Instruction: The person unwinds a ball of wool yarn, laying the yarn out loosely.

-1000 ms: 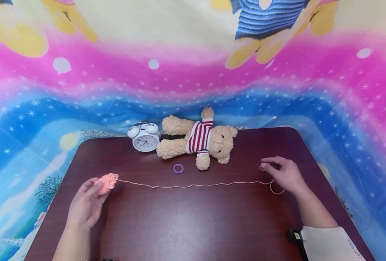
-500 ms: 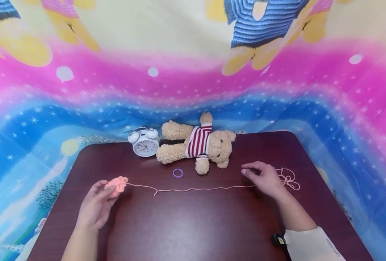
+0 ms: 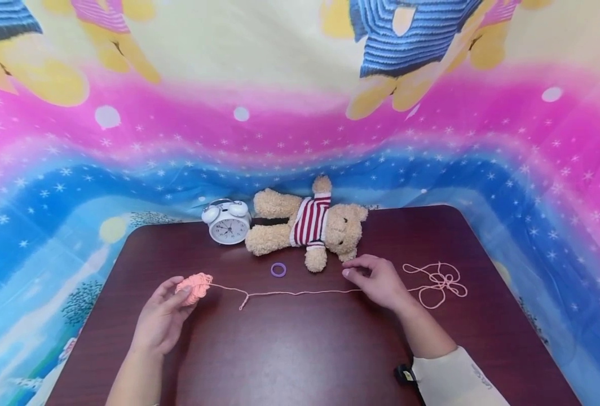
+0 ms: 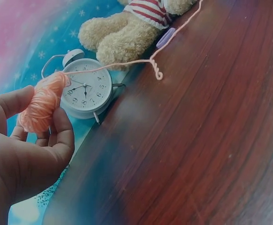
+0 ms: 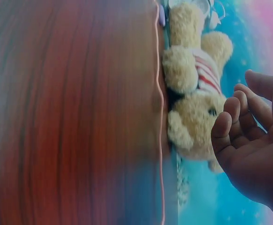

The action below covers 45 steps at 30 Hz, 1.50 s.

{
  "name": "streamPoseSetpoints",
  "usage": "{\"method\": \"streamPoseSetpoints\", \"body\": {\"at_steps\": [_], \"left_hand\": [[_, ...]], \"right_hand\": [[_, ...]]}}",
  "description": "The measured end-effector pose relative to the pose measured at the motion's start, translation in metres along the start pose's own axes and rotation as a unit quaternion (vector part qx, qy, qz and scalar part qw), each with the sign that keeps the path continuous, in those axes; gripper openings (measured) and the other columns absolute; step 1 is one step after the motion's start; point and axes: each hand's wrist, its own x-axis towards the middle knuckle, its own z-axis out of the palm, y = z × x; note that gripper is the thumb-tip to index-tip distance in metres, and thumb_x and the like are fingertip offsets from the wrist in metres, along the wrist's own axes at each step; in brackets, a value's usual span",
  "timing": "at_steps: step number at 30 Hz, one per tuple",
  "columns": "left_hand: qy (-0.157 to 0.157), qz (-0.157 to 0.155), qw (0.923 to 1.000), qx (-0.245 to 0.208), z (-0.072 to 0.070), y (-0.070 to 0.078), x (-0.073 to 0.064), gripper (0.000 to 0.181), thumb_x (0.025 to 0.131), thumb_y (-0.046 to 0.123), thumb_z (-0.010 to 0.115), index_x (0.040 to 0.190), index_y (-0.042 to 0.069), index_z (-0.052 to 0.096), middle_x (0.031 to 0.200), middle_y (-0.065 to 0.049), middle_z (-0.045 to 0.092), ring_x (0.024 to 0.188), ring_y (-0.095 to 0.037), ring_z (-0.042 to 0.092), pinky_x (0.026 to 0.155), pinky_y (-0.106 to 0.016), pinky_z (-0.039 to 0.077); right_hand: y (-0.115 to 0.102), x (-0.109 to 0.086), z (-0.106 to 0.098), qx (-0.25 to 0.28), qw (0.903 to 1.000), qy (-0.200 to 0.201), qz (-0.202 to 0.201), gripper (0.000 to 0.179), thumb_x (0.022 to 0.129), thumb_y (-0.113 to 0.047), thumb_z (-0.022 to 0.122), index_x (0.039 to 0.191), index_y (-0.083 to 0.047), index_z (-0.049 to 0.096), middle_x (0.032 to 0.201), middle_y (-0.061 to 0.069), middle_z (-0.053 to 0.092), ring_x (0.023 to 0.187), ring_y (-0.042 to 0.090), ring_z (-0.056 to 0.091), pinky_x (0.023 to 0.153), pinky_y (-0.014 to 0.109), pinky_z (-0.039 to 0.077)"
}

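— Two hands are on the dark red table (image 3: pixel 300 349). What does the left hand (image 3: pixel 160 321) do?

— Its thumb and fingers (image 4: pixel 63 133) are curled round a small ball of pink yarn (image 3: pixel 194 285), pinching it just above the table's left part. The left wrist view shows the ball between thumb and fingertips.

— And the strand?

— One yarn strand (image 3: pixel 300 292) runs rightward from the ball along the tabletop, with a small kink near the ball, as far as the right hand (image 3: pixel 378 282).

— Is the right hand gripping it?

— Its fingers (image 5: pixel 227 126) are loosely bent and close together, tips down by the strand, just in front of the teddy bear (image 3: pixel 307 225). Whether they pinch the yarn I cannot tell; the right wrist view shows a relaxed palm with nothing plainly in it.

— What differs from half a second ago?

— The right hand has slid left along the strand, from mid-right of the table to just below the bear's head. The loose tangle of yarn (image 3: pixel 437 280) to its right now lies further from the hand and has spread wider. The left hand has barely shifted.

— Count the things.

— One white alarm clock (image 3: pixel 226 222), one teddy bear in a red-striped shirt lying on its back, one purple hair tie (image 3: pixel 278 269), one yarn ball, one tangle.
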Motion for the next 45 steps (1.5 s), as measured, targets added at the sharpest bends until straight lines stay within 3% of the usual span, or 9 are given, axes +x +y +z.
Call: {"method": "streamPoseSetpoints", "body": {"at_steps": [6, 14, 30, 39, 45], "left_hand": [[-0.012, -0.004, 0.9999, 0.006, 0.006, -0.003, 0.001, 0.028, 0.104, 0.001, 0.06, 0.124, 0.021, 0.062, 0.113, 0.004, 0.063, 0.093, -0.01, 0.07, 0.085, -0.025, 0.058], [-0.011, -0.017, 0.9995, 0.022, 0.019, -0.007, 0.003, 0.026, 0.103, 0.002, 0.062, 0.122, 0.019, 0.059, 0.113, 0.003, 0.062, 0.093, -0.01, 0.07, 0.085, -0.026, 0.059], [-0.043, -0.031, 0.9983, 0.023, 0.064, -0.023, 0.003, 0.025, 0.098, -0.003, 0.063, 0.118, 0.01, 0.057, 0.104, -0.001, 0.062, 0.086, -0.012, 0.067, 0.084, -0.03, 0.058], [-0.062, -0.048, 0.9965, 0.03, 0.089, -0.033, -0.001, 0.025, 0.097, -0.003, 0.065, 0.115, 0.014, 0.058, 0.108, -0.003, 0.063, 0.088, -0.014, 0.067, 0.083, -0.031, 0.057], [-0.079, -0.051, 0.9952, 0.024, 0.098, -0.036, -0.004, 0.026, 0.096, -0.004, 0.065, 0.115, 0.012, 0.058, 0.112, -0.005, 0.063, 0.092, -0.015, 0.067, 0.086, -0.033, 0.058]], "right_hand": [[-0.014, 0.004, 0.021, 0.012, 0.9997, -0.018, -0.008, 0.02, 0.092, -0.021, 0.08, 0.11, -0.012, 0.081, 0.107, -0.001, 0.075, 0.088, 0.012, 0.066, 0.076, 0.031, 0.055], [-0.034, 0.011, 0.044, 0.009, 0.998, -0.037, -0.05, 0.02, 0.091, -0.021, 0.081, 0.109, -0.013, 0.081, 0.094, -0.009, 0.073, 0.083, 0.009, 0.063, 0.074, 0.028, 0.054], [-0.069, 0.024, 0.097, 0.043, 0.9892, -0.101, -0.097, 0.022, 0.091, -0.021, 0.08, 0.11, -0.009, 0.079, 0.088, -0.009, 0.068, 0.076, 0.006, 0.062, 0.07, 0.024, 0.055], [-0.081, 0.025, 0.11, 0.038, 0.9885, -0.116, -0.089, 0.026, 0.089, -0.022, 0.083, 0.112, -0.01, 0.079, 0.089, -0.008, 0.066, 0.073, 0.004, 0.062, 0.067, 0.023, 0.056], [-0.085, 0.024, 0.112, 0.02, 0.9899, -0.1, -0.099, 0.015, 0.089, -0.021, 0.082, 0.103, -0.014, 0.08, 0.087, -0.009, 0.067, 0.071, 0.004, 0.06, 0.067, 0.023, 0.053]]}}
